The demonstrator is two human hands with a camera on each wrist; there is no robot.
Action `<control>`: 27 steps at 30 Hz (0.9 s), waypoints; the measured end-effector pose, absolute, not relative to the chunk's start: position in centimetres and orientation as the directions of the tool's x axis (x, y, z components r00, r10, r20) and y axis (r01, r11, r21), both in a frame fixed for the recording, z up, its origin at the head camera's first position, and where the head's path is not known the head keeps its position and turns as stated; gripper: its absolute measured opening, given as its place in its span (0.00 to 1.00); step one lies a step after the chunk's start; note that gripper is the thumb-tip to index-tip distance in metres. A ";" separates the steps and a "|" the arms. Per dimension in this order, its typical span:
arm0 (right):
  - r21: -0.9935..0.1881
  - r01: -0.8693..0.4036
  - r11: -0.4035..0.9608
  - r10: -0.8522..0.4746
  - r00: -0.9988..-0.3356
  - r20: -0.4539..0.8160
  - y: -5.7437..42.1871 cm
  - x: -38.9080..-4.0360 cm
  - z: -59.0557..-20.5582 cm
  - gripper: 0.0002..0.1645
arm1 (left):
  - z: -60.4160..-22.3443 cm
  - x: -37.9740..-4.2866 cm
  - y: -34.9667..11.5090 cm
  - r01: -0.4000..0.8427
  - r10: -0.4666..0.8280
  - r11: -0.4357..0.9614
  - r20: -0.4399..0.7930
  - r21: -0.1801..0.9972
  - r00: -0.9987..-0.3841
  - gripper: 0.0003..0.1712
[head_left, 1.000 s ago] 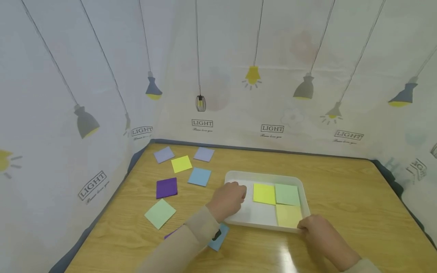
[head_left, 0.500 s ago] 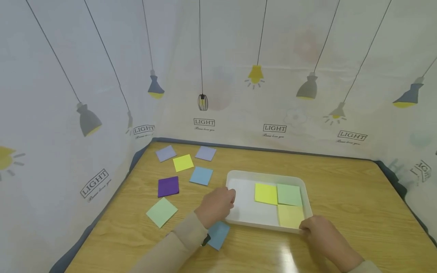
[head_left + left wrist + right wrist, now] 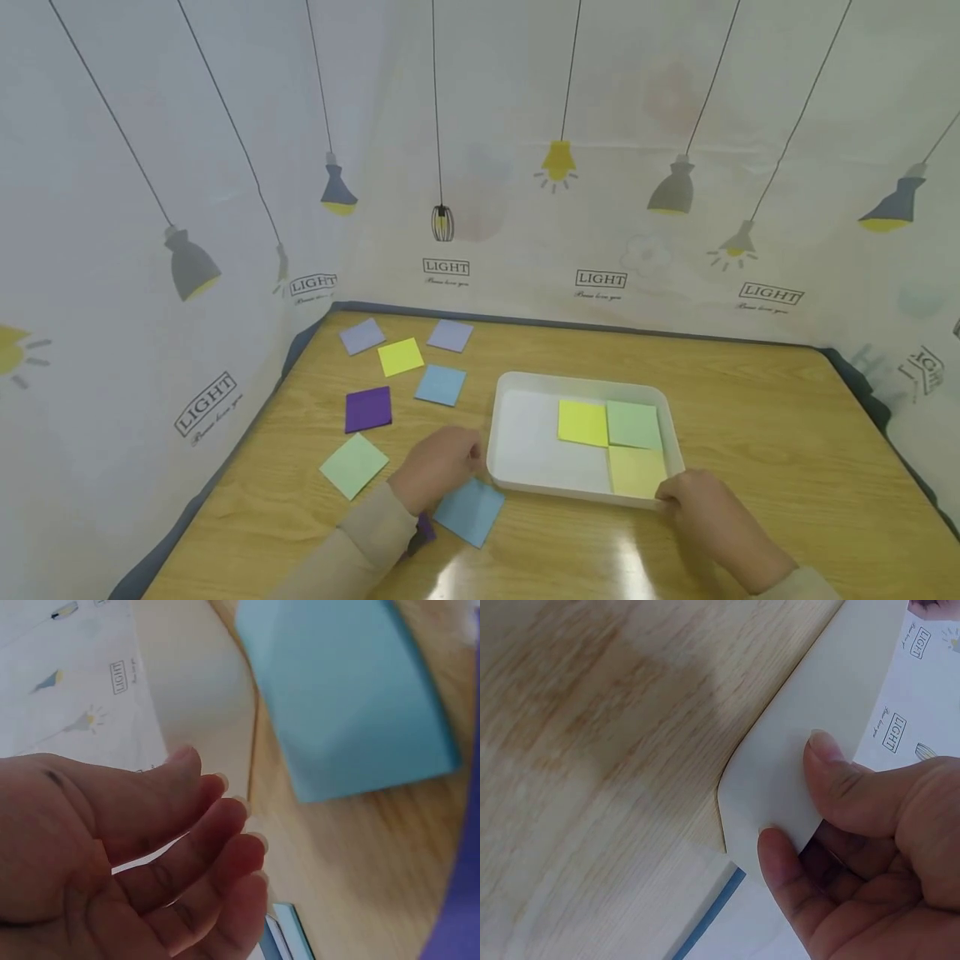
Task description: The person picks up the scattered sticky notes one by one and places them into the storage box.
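My left hand [image 3: 437, 467] hovers just left of a white tray [image 3: 529, 437], beside a blue sticky-note pad [image 3: 471, 512] on the table. Its fingers are loosely bent and hold nothing, as the left wrist view shows; the blue pad [image 3: 349, 697] lies apart from the fingertips. With thumb and fingers, my right hand [image 3: 712, 521] pinches the rim at the tray's near right corner [image 3: 769, 780]. Inside the tray lie a bright yellow pad [image 3: 582, 422], a green pad [image 3: 634, 425] and a pale yellow pad [image 3: 636, 472]. My left wrist partly covers a purple pad [image 3: 424, 531].
Left of the tray lie more pads: green [image 3: 354, 467], purple [image 3: 368, 409], blue [image 3: 441, 385], yellow [image 3: 401, 357], and two lilac ones, including a lilac pad [image 3: 450, 335] at the back. A printed cloth wall [image 3: 510, 225] surrounds the wooden table [image 3: 787, 417].
My left hand has drawn back from over the tray, down and to the left, uncovering the tray's left end and more of the near blue pad. The right hand stays on the rim.
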State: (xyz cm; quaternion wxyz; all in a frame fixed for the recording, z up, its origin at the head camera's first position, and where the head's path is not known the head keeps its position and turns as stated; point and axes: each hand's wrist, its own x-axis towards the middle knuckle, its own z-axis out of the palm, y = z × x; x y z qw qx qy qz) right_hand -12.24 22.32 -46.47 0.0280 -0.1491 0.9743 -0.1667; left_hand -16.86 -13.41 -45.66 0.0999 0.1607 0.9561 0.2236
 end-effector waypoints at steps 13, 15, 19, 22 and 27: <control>-0.345 -0.272 0.898 -0.295 -0.955 -0.015 22.3 -12.2 -46.5 0.10 | -47.4 -17.1 -13.7 0.320 0.422 0.857 -0.195 0.405 -0.885 0.16; -0.347 -0.271 0.898 -0.295 -0.955 -0.017 22.3 -12.2 -46.6 0.10 | -47.6 -17.3 -13.6 0.328 0.430 0.855 -0.197 0.401 -0.881 0.16; -0.348 -0.280 0.895 -0.303 -0.953 -0.011 22.4 -12.2 -46.7 0.11 | -47.8 -17.3 -13.7 0.320 0.434 0.847 -0.203 0.424 -0.878 0.15; -0.347 -0.284 0.894 -0.305 -0.952 -0.007 22.4 -12.3 -46.7 0.09 | -47.9 -17.3 -13.9 0.313 0.431 0.844 -0.203 0.436 -0.879 0.14; -0.350 -0.288 0.891 -0.311 -0.950 -0.009 22.3 -12.3 -46.5 0.09 | -48.0 -17.4 -14.1 0.293 0.422 0.841 -0.213 0.454 -0.881 0.16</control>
